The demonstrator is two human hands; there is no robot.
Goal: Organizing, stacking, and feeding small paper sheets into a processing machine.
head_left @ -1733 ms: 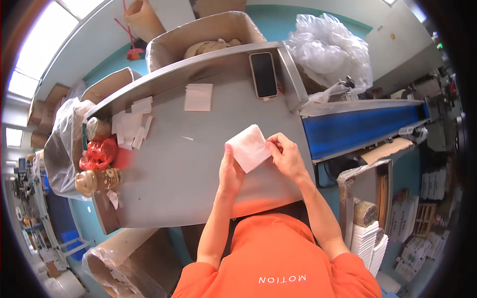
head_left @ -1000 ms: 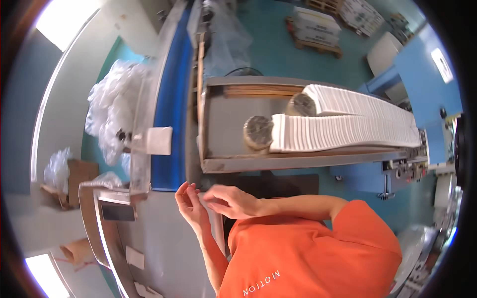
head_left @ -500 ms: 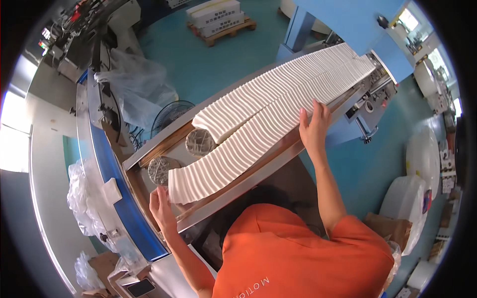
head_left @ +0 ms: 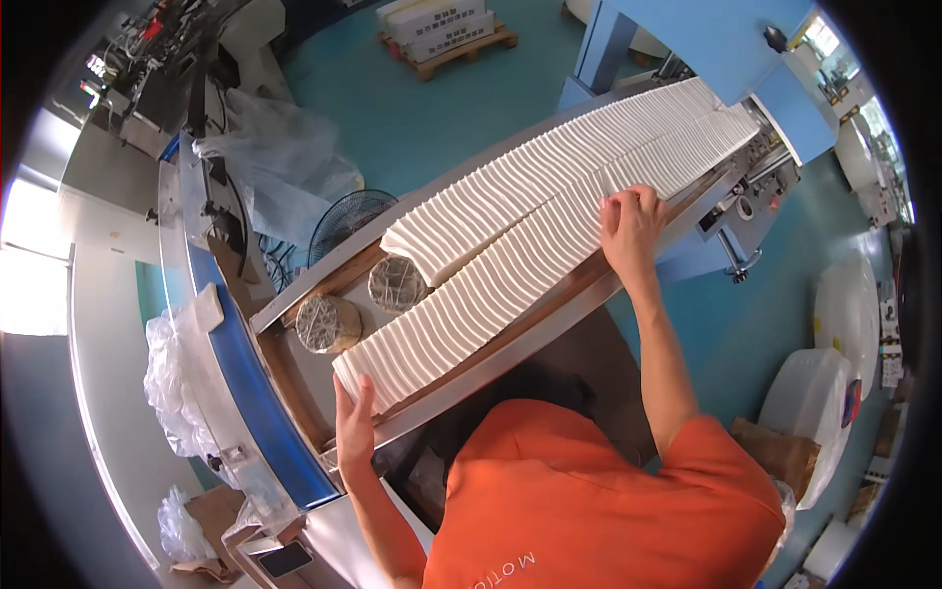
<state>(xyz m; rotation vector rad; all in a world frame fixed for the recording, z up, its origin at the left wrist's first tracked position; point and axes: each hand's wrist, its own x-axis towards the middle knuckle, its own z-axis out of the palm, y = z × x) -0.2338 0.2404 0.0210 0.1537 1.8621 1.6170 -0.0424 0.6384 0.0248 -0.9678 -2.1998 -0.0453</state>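
Observation:
Two long rows of thin white pieces, packed face to face with wavy edges, lie side by side in a long metal-edged trough. The near row (head_left: 491, 294) runs from the lower left to the blue machine at the upper right; the far row (head_left: 520, 187) lies just behind it. My left hand (head_left: 355, 432) rests at the left end of the near row, thumb and fingers apart and touching its end. Along that row's near side, my right hand (head_left: 633, 231) has its fingers curled in against the edge. Whatever they pinch is hidden.
Two tape-wrapped cylinders (head_left: 328, 323) (head_left: 396, 283) stand in the trough at the rows' left ends. A blue machine (head_left: 677, 49) covers the far right end. Left are a blue belt (head_left: 265, 412) and a black fan (head_left: 351, 221). The trough's metal rim (head_left: 510, 363) borders my side.
My left hand has shifted right onto the near row's end, and that row now lies straighter. My right hand's fingers, spread before, have curled in at the row's side. The whole view has shifted slightly.

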